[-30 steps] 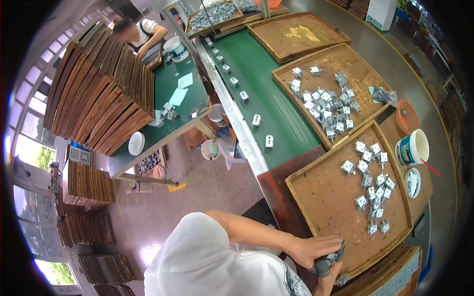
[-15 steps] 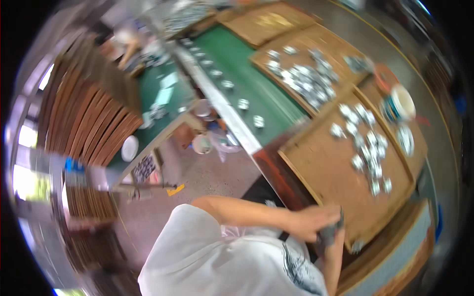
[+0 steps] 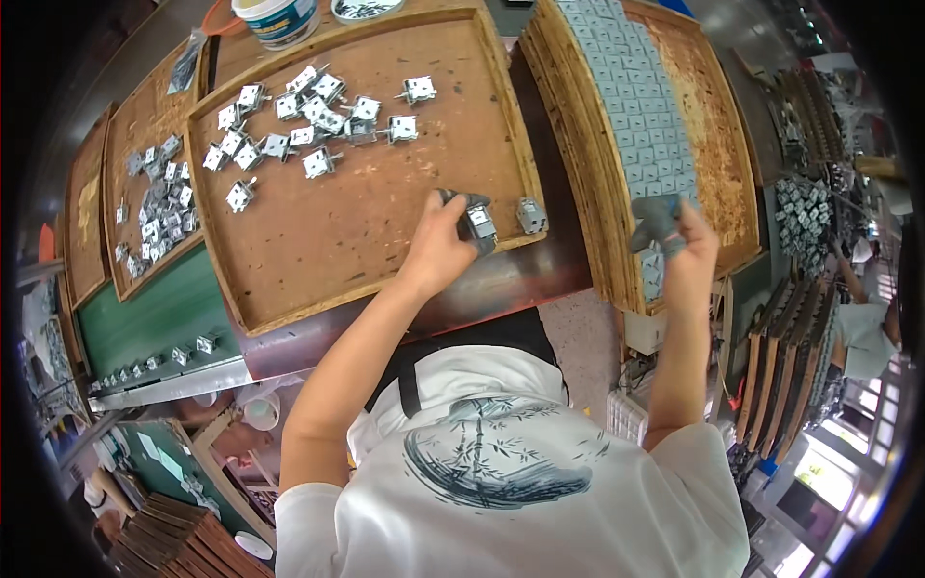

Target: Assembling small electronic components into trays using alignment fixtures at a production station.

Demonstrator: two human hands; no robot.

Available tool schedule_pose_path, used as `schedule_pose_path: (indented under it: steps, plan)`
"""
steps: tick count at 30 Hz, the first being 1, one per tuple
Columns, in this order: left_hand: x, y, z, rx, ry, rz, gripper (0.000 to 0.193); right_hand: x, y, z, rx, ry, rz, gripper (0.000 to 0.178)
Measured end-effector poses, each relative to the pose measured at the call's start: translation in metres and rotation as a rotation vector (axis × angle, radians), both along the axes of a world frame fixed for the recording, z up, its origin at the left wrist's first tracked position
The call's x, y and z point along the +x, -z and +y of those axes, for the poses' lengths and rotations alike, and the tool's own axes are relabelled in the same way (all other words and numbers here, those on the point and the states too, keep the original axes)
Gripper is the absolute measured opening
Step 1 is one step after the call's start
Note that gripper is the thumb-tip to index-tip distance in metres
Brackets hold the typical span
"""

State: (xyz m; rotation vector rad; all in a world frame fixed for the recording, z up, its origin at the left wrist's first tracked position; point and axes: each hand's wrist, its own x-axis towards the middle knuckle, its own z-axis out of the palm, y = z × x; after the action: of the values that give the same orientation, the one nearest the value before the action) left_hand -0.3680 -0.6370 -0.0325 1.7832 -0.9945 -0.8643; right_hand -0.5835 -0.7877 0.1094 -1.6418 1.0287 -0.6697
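The place is a factory workshop. Small metal parts lie toward the far edge of a wooden tray, and more line the near edge of a green belt. Stacked trays and a co-worker show nearby.

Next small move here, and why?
Probably bring the metal block in the left hand toward the rows of grey parts: the right hand is over those rows, which cover only part of their wooden tray. Whether the right hand holds anything is unclear.
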Motion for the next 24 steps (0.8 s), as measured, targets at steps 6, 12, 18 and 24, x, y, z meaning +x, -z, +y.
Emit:
schedule_pose_path:
  steps: [6,12,18,24]
  plan:
    - [-0.017,0.010,-0.040,0.105,0.123,-0.047,0.041,-0.018,-0.040,-0.074,-0.199,0.048,0.173,0.021]
    - [-0.030,0.005,-0.033,0.010,0.095,0.039,0.043,0.027,-0.013,-0.226,-0.397,0.088,0.249,0.031]
    - [-0.045,-0.004,-0.017,0.010,-0.007,-0.128,0.069,0.108,0.041,-0.321,-0.210,-0.014,0.571,0.039]
    - [0.001,-0.022,-0.012,0.048,0.007,-0.257,0.068,0.105,0.038,-0.345,-0.061,-0.012,0.346,0.042]
